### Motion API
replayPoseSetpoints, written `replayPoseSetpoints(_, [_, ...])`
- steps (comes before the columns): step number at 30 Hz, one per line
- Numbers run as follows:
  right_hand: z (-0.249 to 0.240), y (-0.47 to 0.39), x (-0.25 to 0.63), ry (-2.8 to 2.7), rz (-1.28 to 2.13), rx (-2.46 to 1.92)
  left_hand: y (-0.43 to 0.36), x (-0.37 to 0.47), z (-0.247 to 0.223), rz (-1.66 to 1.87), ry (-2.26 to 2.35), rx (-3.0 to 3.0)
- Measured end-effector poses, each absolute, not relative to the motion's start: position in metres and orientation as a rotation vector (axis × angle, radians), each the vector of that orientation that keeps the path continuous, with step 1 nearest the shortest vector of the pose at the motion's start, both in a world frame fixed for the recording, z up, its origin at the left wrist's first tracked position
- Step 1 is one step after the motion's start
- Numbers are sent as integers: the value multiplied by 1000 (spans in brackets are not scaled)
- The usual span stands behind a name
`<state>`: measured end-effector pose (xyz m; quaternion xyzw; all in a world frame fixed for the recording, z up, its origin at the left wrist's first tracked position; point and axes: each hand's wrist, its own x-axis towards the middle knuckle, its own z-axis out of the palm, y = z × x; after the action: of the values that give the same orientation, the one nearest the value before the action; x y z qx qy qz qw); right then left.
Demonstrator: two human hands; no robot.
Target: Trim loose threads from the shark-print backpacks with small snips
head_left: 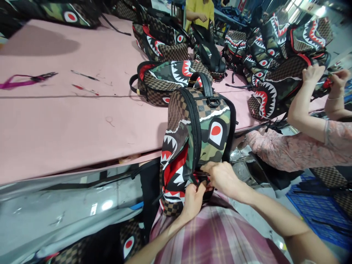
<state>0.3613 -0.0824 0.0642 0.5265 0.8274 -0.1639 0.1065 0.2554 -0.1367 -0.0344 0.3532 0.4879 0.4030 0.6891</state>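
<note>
A small backpack (213,143) with brown check, camouflage and a shark-mouth print stands upright between my lap and the table edge. Its black handle (205,84) points up, and a red-lined front pocket (176,165) gapes. My left hand (194,198) pinches the lower side of the backpack, thumb and fingers pressed together at a dark edge. Close beside it, my right hand (221,179) has its fingers bent in at the same spot, below the side panel. What exactly the right fingertips hold is hidden.
On the pink table (55,124) lie purple-handled snips (30,79), a black pen (85,75) and a red pen (85,90). Another backpack (165,80) lies behind mine. More bags are heaped at the right, where a co-worker's hands (313,75) handle one. A blue crate (319,209) sits below.
</note>
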Motion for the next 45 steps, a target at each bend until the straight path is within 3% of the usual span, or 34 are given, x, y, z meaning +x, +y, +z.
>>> replayPoseSetpoints(3, [59, -73, 359, 2391, -542, 1415, -138, 256, -37, 896, 1154, 833])
replayPoseSetpoints(9, [44, -76, 370, 2555, -715, 1551, -139, 257, -44, 919, 1070, 755])
replayPoseSetpoints(13, [48, -80, 406, 2826, -881, 2235, -135, 255, -37, 900, 1053, 765])
replayPoseSetpoints(17, [44, -64, 439, 2555, -1107, 2892, -134, 235, -21, 839, 1124, 1191])
replayPoseSetpoints(22, [18, -54, 419, 2537, -1442, 2644, -99, 183, 20, 1370, 1603, 1945])
replayPoseSetpoints(24, [11, -56, 405, 2583, -1410, 2605, -64, 171, 44, 1402, 1810, 1880])
replayPoseSetpoints(28, [9, -59, 397, 2696, -1286, 2573, 7, 178, 83, 928, 1805, 1703])
replayPoseSetpoints(33, [8, -61, 401, 2868, -1137, 2539, 28, 207, 90, 705, 1710, 1823])
replayPoseSetpoints(40, [9, -87, 397, 3345, -694, 2340, -23, 208, 101, 1069, 1572, 1644])
replayPoseSetpoints(45, [39, -95, 406, 3846, -287, 1765, -74, 208, 154, 1478, 1434, 2181])
